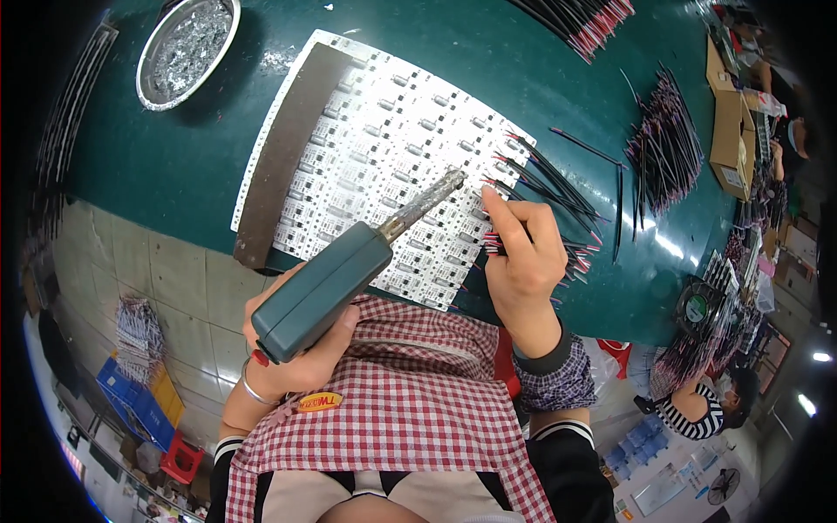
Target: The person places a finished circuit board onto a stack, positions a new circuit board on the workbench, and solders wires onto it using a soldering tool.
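My left hand (pixel 309 362) is wrapped around the dark green body of a soldering gun (pixel 327 283). Its metal tip points up and right, over a white panel of small circuit boards (pixel 349 187) with rows of components. At the panel's right edge my right hand (pixel 527 261) is closed, its forefinger and thumb pinching near the end of a thin black wire (pixel 514 190). Several black wires with red ends fan out rightward from that edge, some passing beneath the right hand. A flat brown strip (pixel 283 166) lies across the panel's left part.
A metal bowl (pixel 144 83) of silvery scraps stands at the far left of the green table (pixel 253 52). Wire bundles (pixel 667 148) lie on the right, with more wires (pixel 575 22) at the back. Beyond are a cardboard box (pixel 731 144) and a person in stripes (pixel 702 418).
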A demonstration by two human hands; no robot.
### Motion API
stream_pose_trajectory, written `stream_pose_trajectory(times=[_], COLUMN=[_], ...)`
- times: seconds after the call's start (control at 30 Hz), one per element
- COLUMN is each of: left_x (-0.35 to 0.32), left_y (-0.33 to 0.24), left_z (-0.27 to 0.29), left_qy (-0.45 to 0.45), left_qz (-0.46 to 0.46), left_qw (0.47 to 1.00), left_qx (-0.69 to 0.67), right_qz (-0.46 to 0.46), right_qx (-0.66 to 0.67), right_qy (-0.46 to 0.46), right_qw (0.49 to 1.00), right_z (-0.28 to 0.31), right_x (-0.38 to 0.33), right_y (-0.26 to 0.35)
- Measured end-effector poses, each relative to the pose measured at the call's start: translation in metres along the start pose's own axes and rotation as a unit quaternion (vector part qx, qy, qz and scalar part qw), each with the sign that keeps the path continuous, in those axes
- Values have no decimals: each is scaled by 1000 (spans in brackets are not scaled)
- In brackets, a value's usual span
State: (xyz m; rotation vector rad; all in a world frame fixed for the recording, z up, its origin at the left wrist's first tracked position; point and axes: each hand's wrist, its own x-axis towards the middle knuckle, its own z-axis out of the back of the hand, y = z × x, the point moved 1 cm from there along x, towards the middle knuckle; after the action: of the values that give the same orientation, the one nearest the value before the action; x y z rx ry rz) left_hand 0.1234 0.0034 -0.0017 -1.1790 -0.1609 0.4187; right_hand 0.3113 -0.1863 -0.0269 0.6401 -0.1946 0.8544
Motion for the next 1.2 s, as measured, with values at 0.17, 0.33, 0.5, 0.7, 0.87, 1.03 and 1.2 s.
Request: stream_pose_trajectory(times=[0.17, 0.33, 0.5, 0.7, 0.87, 1.03, 1.2], left_x=[0, 10, 9, 14, 16, 17, 19], left_y=[2, -10, -8, -15, -14, -17, -13], left_z=[-3, -2, -3, -1, -3, -4, -5], left_qy=[1, 1, 4, 14, 25, 34, 20], left_qz=[0, -8, -37, -47, -60, -60, -85], left_qw=[1000, 1000, 999, 998, 998, 997, 996], left_qx=[9, -2, 16, 32, 22, 41, 32], right_qz=[20, 34, 31, 17, 51, 55, 58], right_qx=[-2, 0, -16, -12, -30, -29, -34], right_qy=[-23, -33, -16, 5, -12, -13, -15], right_qw=[1000, 999, 999, 1000, 998, 998, 998], right_z=[0, -2, 2, 3, 2, 2, 1], right_x=[3, 2, 2, 3, 2, 3, 2], right_y=[0, -1, -1, 4, 1, 1, 1])
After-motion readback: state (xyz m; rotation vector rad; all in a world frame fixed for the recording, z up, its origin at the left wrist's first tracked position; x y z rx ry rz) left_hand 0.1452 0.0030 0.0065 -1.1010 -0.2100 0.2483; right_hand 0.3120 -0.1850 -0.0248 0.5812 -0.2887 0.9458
